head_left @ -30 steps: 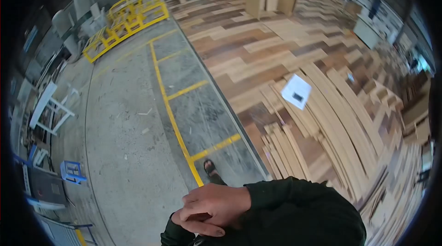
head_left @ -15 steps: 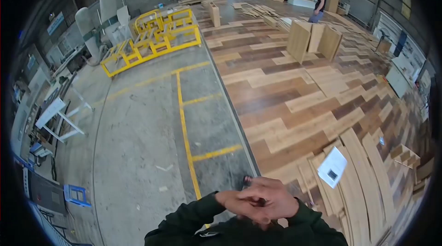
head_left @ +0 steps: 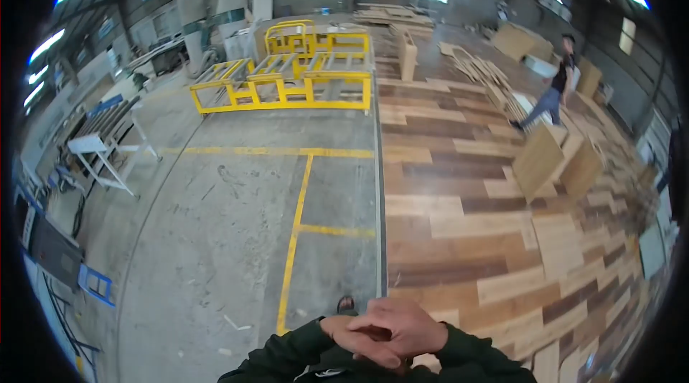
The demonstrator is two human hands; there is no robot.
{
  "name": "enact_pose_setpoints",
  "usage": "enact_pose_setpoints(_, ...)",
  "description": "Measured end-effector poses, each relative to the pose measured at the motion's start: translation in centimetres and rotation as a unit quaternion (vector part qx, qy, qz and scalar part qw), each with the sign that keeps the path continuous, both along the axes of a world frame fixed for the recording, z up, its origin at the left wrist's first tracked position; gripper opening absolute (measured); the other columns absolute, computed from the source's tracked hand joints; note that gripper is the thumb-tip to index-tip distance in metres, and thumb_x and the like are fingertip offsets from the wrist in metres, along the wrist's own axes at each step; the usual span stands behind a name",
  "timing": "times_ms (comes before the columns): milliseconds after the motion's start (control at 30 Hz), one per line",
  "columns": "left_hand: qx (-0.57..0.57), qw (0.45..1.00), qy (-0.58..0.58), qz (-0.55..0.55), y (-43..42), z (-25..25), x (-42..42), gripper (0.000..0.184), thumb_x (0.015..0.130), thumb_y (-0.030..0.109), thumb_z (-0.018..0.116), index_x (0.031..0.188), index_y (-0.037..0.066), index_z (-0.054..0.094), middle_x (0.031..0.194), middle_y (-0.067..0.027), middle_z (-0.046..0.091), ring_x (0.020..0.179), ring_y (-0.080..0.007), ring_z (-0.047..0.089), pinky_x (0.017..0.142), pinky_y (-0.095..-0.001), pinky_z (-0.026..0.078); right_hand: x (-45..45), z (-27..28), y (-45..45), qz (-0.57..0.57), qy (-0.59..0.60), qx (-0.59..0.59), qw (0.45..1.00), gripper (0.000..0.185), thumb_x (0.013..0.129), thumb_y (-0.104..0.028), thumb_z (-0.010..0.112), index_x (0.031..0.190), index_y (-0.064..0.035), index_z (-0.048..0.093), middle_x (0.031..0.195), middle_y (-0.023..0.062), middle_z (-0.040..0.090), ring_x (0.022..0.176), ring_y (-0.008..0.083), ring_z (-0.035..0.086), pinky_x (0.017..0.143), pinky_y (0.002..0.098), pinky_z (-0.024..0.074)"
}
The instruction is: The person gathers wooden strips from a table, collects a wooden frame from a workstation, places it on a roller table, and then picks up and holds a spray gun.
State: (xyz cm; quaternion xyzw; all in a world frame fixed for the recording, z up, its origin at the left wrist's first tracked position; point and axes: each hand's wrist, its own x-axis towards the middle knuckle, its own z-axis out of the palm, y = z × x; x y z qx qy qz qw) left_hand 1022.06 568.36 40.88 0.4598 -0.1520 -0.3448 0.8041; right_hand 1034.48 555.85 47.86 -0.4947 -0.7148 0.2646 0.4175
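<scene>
Head view showed my right hand (head_left: pixel 405 322) folded over my left hand (head_left: pixel 361 342), both half-curled, any contents hidden, near the left edge of the plank floor (head_left: pixel 459 261), while wooden panels (head_left: pixel 538 161) stood upright well inside that edge, seemingly already joined, what remained being unclear.

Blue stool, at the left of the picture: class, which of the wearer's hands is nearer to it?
Left. The left hand is on the side towards the blue stool, though well apart from it; the right hand overlaps the left, farther from the stool.
</scene>
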Motion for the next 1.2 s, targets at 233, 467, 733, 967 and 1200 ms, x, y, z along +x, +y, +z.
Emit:
enact_pose_setpoints(233, 0.046, 0.996, -0.076, 0.016, 21.4, -3.9, 25.3, 0.04, 0.096, 0.016, 0.069, 0.131, 0.0, 0.058, 0.126, -0.0093, 0.064, 0.119, -0.0136, 0.057, 0.101, -0.0321, 0.047, 24.0, -3.5, 21.5, -0.041, -0.029, 0.019, 0.999, 0.044, 0.072, -0.026, 0.087, 0.112, -0.0167, 0.072, 0.086, 0.0064, 0.063, 0.075, 0.0272, 0.063, 0.064, 0.0364, 0.052)
enact_pose_setpoints(467, 0.082, 0.987, -0.108, -0.091, 32.6, 2.4, 55.3, 0.037, 0.098, 0.037, 0.063, 0.099, 0.001, 0.074, 0.091, -0.0061, 0.074, 0.088, -0.0122, 0.067, 0.073, -0.0263, 0.051, 50.4, 1.7, 31.0, -0.198, 0.018, -0.016, 0.98, 0.047, 0.068, -0.026, 0.09, 0.11, -0.0124, 0.073, 0.084, 0.0063, 0.063, 0.074, 0.0218, 0.061, 0.065, 0.0329, 0.051)
enact_pose_setpoints(733, 0.104, 0.981, -0.15, -0.068, 50.0, 0.4, 87.7, 0.041, 0.099, 0.039, 0.063, 0.096, -0.001, 0.074, 0.087, -0.0059, 0.073, 0.078, -0.012, 0.066, 0.059, -0.0237, 0.048, 82.0, -3.5, 46.0, -0.295, -0.029, 0.041, 0.954, 0.051, 0.062, -0.023, 0.094, 0.107, -0.0111, 0.073, 0.084, 0.0066, 0.063, 0.076, 0.0196, 0.061, 0.065, 0.03, 0.0496)
enact_pose_setpoints(967, 0.052, 0.993, -0.085, 0.063, 66.4, 1.6, 104.3, 0.041, 0.102, 0.027, 0.062, 0.133, 0.001, 0.057, 0.102, -0.0078, 0.072, 0.101, -0.0135, 0.065, 0.088, -0.0281, 0.052, 103.6, 0.8, 67.0, -0.057, -0.015, 0.107, 0.993, 0.045, 0.069, -0.021, 0.09, 0.11, -0.0151, 0.073, 0.092, 0.0064, 0.063, 0.078, 0.0232, 0.062, 0.065, 0.0327, 0.0509)
enact_pose_setpoints(1200, -0.018, 0.998, -0.013, 0.062, 86.2, -3.0, 122.7, 0.025, 0.098, 0.021, 0.068, 0.112, 0.001, 0.073, 0.111, -0.0083, 0.074, 0.111, -0.0132, 0.064, 0.095, -0.0267, 0.051, 123.1, -4.6, 88.1, -0.006, -0.051, 0.054, 0.997, 0.051, 0.064, -0.022, 0.092, 0.111, -0.0138, 0.073, 0.093, 0.0044, 0.064, 0.082, 0.0235, 0.061, 0.067, 0.0332, 0.05)
